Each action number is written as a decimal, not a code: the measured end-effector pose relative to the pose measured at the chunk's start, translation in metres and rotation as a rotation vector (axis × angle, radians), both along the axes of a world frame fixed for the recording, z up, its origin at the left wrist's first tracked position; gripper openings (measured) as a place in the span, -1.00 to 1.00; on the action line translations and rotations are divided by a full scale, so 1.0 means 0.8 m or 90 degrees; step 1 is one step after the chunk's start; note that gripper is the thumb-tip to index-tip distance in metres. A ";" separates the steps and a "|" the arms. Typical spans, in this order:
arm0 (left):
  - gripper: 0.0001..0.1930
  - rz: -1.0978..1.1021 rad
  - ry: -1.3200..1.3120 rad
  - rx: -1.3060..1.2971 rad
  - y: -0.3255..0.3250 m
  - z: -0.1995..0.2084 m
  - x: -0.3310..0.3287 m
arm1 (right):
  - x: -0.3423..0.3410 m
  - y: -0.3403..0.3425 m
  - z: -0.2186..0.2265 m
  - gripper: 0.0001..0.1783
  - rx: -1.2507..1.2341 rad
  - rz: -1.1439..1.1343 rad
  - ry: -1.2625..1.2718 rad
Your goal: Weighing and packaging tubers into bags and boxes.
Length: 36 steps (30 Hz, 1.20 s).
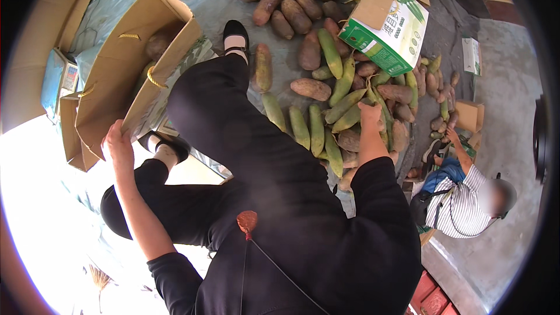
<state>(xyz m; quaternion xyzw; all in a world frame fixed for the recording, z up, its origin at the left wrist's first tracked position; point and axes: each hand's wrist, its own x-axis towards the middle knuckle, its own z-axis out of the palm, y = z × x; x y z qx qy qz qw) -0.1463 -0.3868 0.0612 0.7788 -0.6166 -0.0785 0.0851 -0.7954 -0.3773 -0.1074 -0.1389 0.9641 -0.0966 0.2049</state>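
My left hand point(118, 144) is closed on the rim of an open cardboard box point(111, 90) with yellow rope handles. Inside that box lies a reddish-brown tuber point(157, 45), partly hidden by the wall. On the right, my right hand point(371, 118) reaches into a heap of long green radishes and tubers. Its fingers are curled on a green radish point(380, 111); the hand covers part of it. Close by lie another green radish point(345, 107) and a pale brown tuber point(311, 89).
A white-and-green carton point(385, 32) stands at the heap's far side. More reddish-brown tubers point(296, 16) lie at the back. At right, a person in a striped shirt point(461, 207) reaches toward smaller tubers. My shoe point(236, 38) rests on the plastic sheet beside the box.
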 end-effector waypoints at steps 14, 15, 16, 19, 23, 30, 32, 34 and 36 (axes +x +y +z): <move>-0.81 0.006 -0.041 0.058 0.003 0.008 -0.007 | 0.056 0.005 0.001 -0.35 -0.195 0.378 0.007; -0.80 0.007 -0.021 0.051 0.005 0.007 -0.004 | 0.071 -0.006 0.009 -0.35 -0.201 0.387 0.002; -0.80 0.007 -0.023 0.043 0.005 0.010 -0.005 | 0.088 -0.016 0.025 -0.35 -0.248 0.438 -0.006; -0.78 0.013 -0.032 0.035 0.006 0.009 -0.005 | 0.129 -0.055 0.080 -0.36 -0.324 0.540 -0.004; -0.75 0.010 -0.039 0.024 0.005 0.014 -0.008 | 0.193 -0.119 0.174 -0.34 -0.521 0.464 -0.269; -0.73 0.007 -0.030 0.011 0.008 0.011 -0.007 | 0.345 -0.202 0.349 -0.33 -0.902 0.581 -0.529; -0.74 0.009 -0.032 0.015 0.008 0.010 -0.006 | 0.384 -0.224 0.363 -0.35 -0.891 0.627 -0.585; -0.74 0.011 -0.018 0.032 0.008 0.016 -0.007 | 0.428 -0.235 0.374 -0.39 -0.802 0.693 -0.673; -0.75 0.016 -0.016 0.023 0.010 0.014 -0.005 | 0.475 -0.240 0.372 -0.42 -0.694 0.755 -0.701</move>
